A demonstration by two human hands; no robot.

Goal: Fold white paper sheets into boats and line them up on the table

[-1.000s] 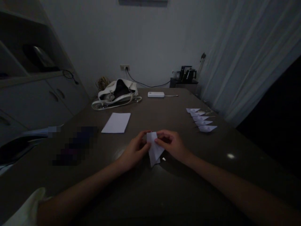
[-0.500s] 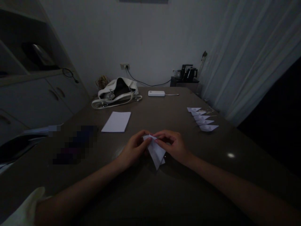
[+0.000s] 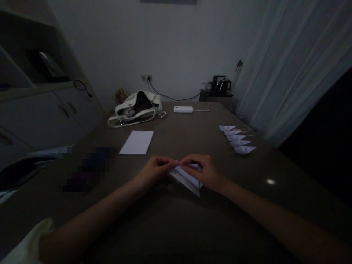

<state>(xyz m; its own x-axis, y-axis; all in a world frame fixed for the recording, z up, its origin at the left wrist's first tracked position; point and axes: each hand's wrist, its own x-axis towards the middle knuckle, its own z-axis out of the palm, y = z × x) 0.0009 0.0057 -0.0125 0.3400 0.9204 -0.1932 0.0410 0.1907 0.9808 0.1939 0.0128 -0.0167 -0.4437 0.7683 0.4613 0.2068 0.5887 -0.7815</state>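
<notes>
A folded white sheet of paper is held just above the table, in the middle of the view. My left hand pinches its upper left corner between thumb and fingers. Close beside it, my right hand grips the top edge, and its fingers cover part of the folds. The fingertips of both hands nearly meet. One point of the paper hangs down toward me. To the right, several folded paper boats stand in a row on the table. A stack of white paper lies at the left.
On the brown table, a white handbag lies at the far left and a white power bank with a short cable at the back. A blurred-out dark item is at the left. A kettle stands beyond the far end.
The paper has turned in my hands, its lower point swinging to the right. My left fingertips have moved slightly right along the top, and the right hand stays nearly in place.
</notes>
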